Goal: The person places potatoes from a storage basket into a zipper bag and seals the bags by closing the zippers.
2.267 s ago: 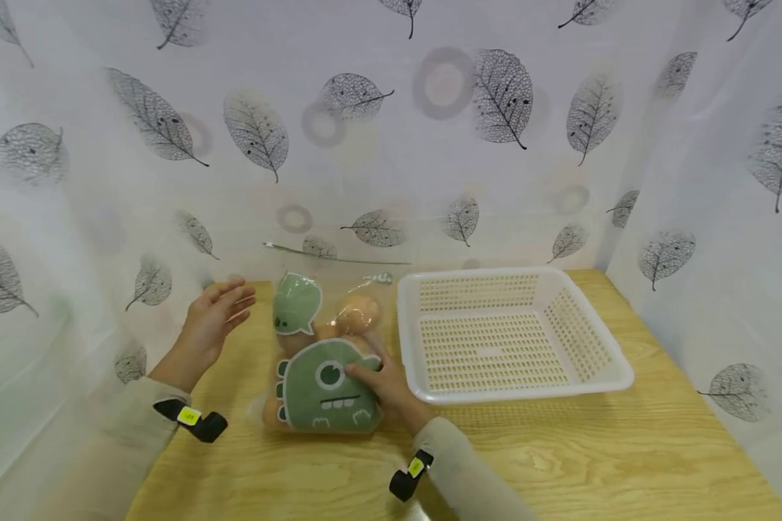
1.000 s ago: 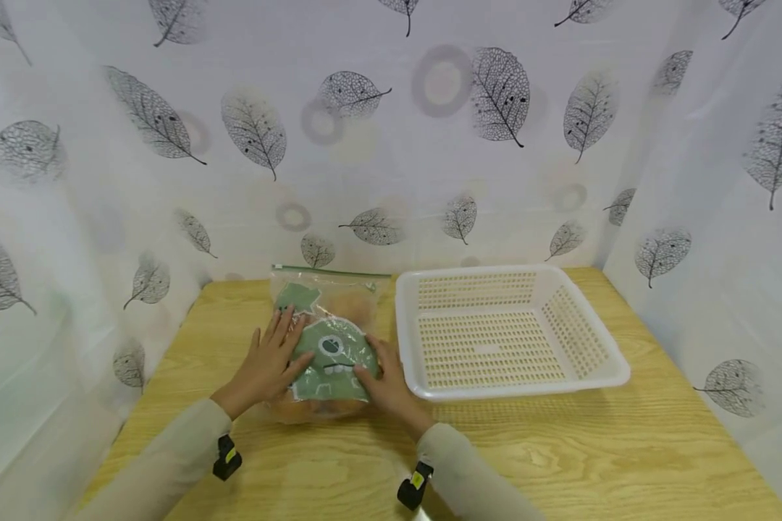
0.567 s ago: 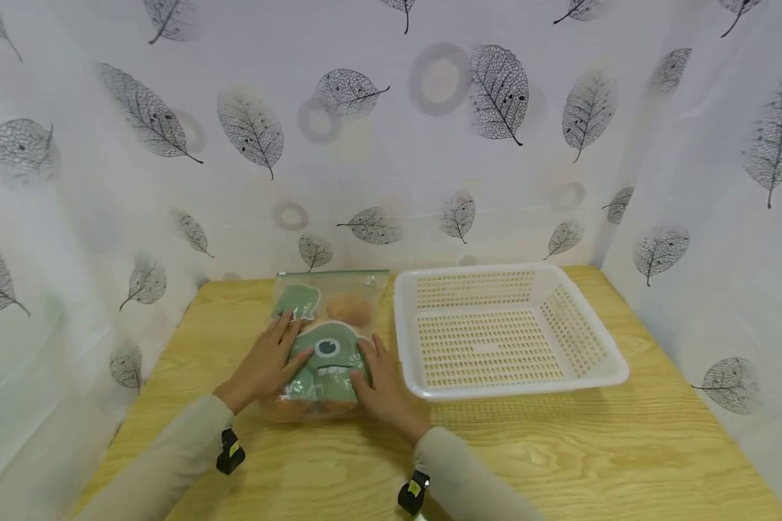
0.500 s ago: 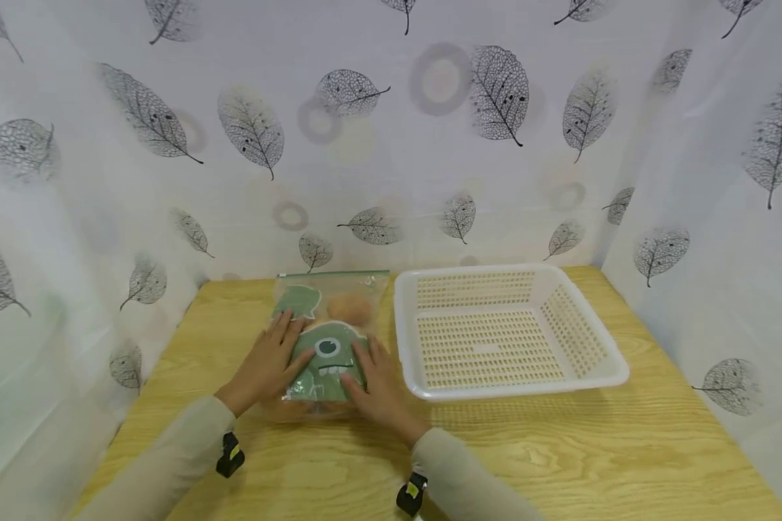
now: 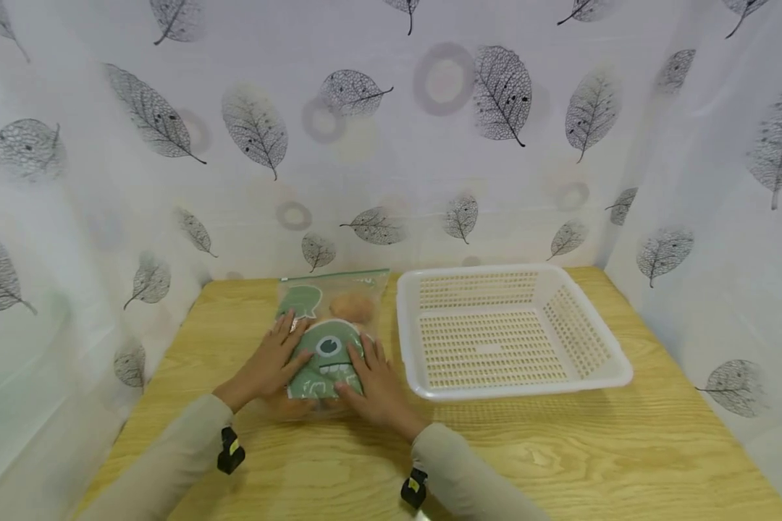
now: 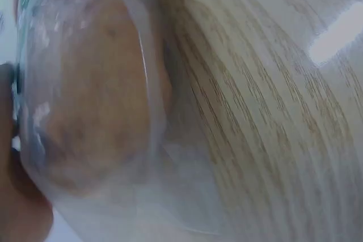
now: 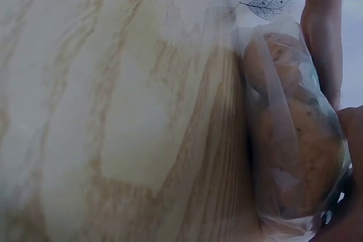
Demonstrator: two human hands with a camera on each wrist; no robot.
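Observation:
A clear zip bag (image 5: 326,322) with a green one-eyed monster print lies on the table, its zip edge toward the back curtain. Inside it are potatoes (image 7: 300,145), brown and spotted, seen through the plastic in both wrist views. My left hand (image 5: 270,362) rests on the bag's left side with fingers extended over the print. On the right side rests my right hand (image 5: 379,391), fingers spread and thumb on the lower print. In the left wrist view, one potato (image 6: 96,89) fills much of the bag's near end.
A white plastic basket (image 5: 489,392) with slotted walls stands right of the bag; nothing shows inside it. The wood-grain table (image 5: 560,456) extends in front. A leaf-printed curtain (image 5: 378,174) encloses the back and sides.
The bag, earlier raised with its zip edge higher, now lies flatter. My left hand has come from the air onto it. My right hand has shifted slightly along its right side.

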